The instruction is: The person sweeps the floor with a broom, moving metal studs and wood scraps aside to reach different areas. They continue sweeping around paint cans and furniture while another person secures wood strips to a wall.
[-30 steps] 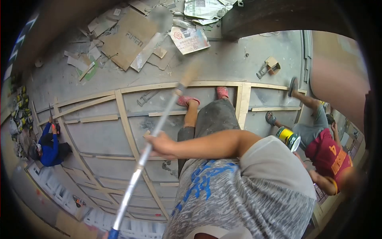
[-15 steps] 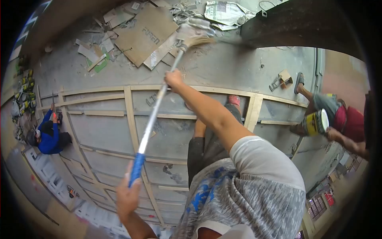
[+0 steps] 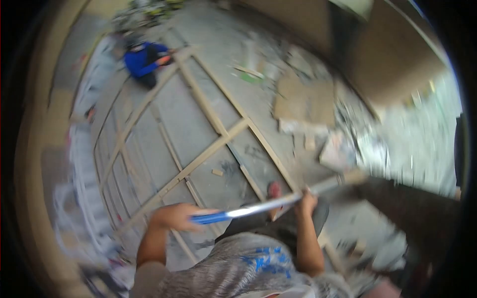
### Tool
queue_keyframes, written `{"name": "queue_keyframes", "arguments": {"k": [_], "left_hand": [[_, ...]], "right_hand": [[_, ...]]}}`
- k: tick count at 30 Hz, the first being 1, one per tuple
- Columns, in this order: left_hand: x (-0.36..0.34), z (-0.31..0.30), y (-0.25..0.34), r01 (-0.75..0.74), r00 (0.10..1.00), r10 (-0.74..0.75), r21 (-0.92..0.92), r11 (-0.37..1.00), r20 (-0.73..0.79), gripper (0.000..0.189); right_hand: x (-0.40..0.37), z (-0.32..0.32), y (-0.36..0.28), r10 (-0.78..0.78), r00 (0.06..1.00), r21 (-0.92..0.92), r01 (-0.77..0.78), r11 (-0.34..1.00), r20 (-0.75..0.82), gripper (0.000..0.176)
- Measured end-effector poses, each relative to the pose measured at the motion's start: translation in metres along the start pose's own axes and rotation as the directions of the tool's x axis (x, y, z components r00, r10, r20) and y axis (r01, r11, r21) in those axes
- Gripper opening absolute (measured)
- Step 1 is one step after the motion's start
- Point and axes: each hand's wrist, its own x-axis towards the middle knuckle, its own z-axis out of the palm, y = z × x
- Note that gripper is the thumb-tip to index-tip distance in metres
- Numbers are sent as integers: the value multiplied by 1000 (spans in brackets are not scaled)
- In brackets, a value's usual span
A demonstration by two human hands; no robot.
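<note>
I hold a long broom (image 3: 253, 208) that slants low across the view, its bristle end blurred at the right. My left hand (image 3: 175, 217) is closed on the blue grip at the upper end of the handle. Farther down the shaft, my right hand (image 3: 306, 202) is wrapped around the pale part. Close to the broom's far end lie crumpled paper and scraps (image 3: 340, 151), with a flat cardboard sheet (image 3: 305, 102) just beyond them. The whole view is smeared by motion.
A wooden frame of slats (image 3: 213, 144) lies across the floor on my left. A person in blue (image 3: 144, 59) crouches at its far corner. A dark beam-like object (image 3: 412, 198) stands at the right. Stacked white items (image 3: 87, 164) line the left side.
My view has swung to the right, so the debris and frame appear rotated. The broom now lies nearly level instead of pointing away. Both hands keep their hold. The person with the bucket is out of sight.
</note>
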Motion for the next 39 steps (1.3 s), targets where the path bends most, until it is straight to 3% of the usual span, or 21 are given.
{"name": "queue_keyframes", "arguments": {"k": [1, 2, 3, 4, 5, 6, 8, 9, 12, 15, 20, 23, 26, 28, 31, 32, 34, 36, 37, 38, 39], "left_hand": [[53, 19, -14, -210, 977, 211, -104, 972, 0, 56], [109, 43, -17, -426, 905, 425, -38, 904, -30, 54], [135, 54, 22, -301, 949, 307, -88, 950, 71, 50], [149, 63, 40, -456, 890, 454, 68, 887, 47, 46], [147, 70, 52, -379, 923, 384, 169, 910, 0, 45], [143, 72, 73, -289, 948, 313, 255, 923, -61, 43], [149, 82, 48, -261, 932, 290, 150, 953, -219, 43], [132, 80, 68, -116, 947, 139, 94, 989, -289, 44], [113, 92, 94, -123, 874, 148, 84, 989, -463, 45], [71, 94, 120, -152, 752, 166, 77, 985, -638, 38], [-3, 122, 135, -360, 479, 425, 269, 893, -768, 24], [-6, 132, 155, -504, 302, 655, 467, 727, -693, 18], [9, 152, 163, -459, 245, 811, 674, 579, -530, 21], [4, 166, 166, -437, 287, 845, 723, 535, -452, 19], [37, 186, 138, -408, 55, 880, 794, 451, -471, 15], [34, 186, 130, -340, 268, 845, 775, 532, -463, 36], [61, 185, 99, -550, 31, 868, 716, 430, -496, 67], [115, 187, 52, -706, -35, 726, 531, 469, -687, 82], [106, 190, 15, -742, 191, 618, 300, 599, -762, 77], [138, 203, -33, -805, 354, 340, -98, 586, -871, 64], [163, 227, -77, -644, 258, -58, -216, 734, -964, 39]], "right_hand": [[8, -12, -36, 72, 997, 145, -69, 987, -12, 27], [102, -58, 12, -112, 994, 179, 109, 978, 8, 25], [109, -74, -15, 68, 984, 360, -123, 925, 164, 27], [147, -86, -1, 217, 963, 294, -257, 921, 163, 29], [194, -94, 31, 157, 964, 200, -201, 959, 213, 26], [173, -64, -5, 209, 977, 41, -211, 977, 51, 21], [201, -14, -39, 183, 971, -57, -176, 983, 151, 18], [211, 9, -38, 193, 959, -74, -182, 981, 207, 15], [188, 53, -79, 171, 916, -145, -125, 981, 364, 14], [193, 34, -80, 156, 839, -14, -175, 985, 522, 13], [50, -34, -183, 406, 702, -157, -393, 906, 585, 20], [30, -61, -208, 428, 665, -156, -430, 889, 612, 30], [41, -85, -216, 368, 469, -284, -242, 928, 803, 40], [21, -82, -225, 381, 479, -371, -119, 921, 791, 40], [6, -40, -211, 427, 526, -543, 80, 836, 735, 40], [3, -27, -203, 453, 535, -604, 144, 784, 714, 40], [0, -3, -189, 479, 559, -692, 262, 672, 677, 40], [3, 11, -178, 495, 590, -754, 349, 556, 638, 40], [2, 20, -173, 507, 594, -774, 388, 500, 625, 40], [4, 24, -170, 512, 604, -790, 420, 447, 611, 40], [9, 32, -166, 517, 608, -798, 450, 401, 602, 40]]}}
